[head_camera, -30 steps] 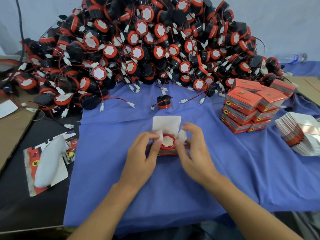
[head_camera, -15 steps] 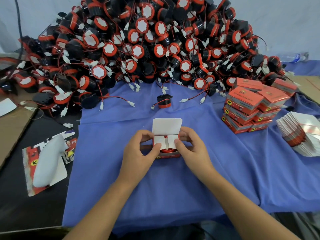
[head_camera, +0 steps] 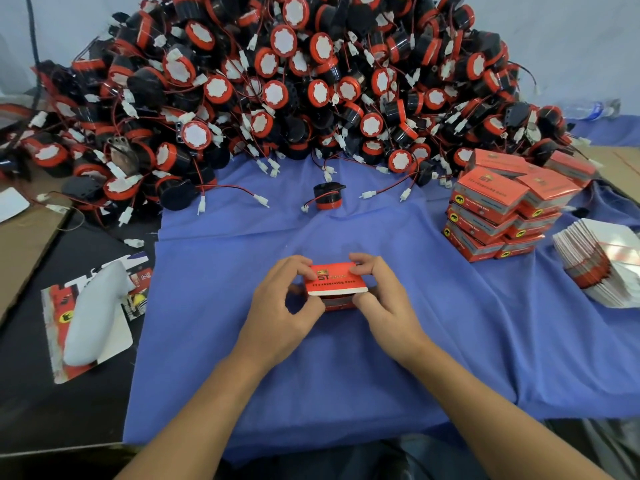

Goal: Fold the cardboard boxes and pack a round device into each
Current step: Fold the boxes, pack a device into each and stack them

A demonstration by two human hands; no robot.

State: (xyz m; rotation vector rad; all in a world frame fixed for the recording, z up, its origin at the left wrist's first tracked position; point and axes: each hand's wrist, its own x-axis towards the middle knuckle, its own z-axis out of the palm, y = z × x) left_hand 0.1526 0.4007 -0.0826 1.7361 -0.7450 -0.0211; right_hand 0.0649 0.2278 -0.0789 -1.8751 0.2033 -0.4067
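lid flap (head_camera: 334, 280) now down, both hands (head_camera: 280, 306) (head_camera: 384, 299) at box (head_camera: 337, 304) edges

Both hands grip a small red printed cardboard box (head_camera: 334, 284) on the blue cloth (head_camera: 346, 368): left hand (head_camera: 284, 306) pinches its 9 o'clock end, right hand (head_camera: 384, 299) its 3 o'clock end, lid flap down, front edge slightly ajar. From the box, a lone black-and-red round device (head_camera: 327, 197) with a wire sits at 12 o'clock, with a big heap of round devices (head_camera: 277, 81) beyond it. Stacked closed red boxes (head_camera: 498, 209) at 2 o'clock, flat white carton blanks (head_camera: 602, 265) at 3 o'clock.
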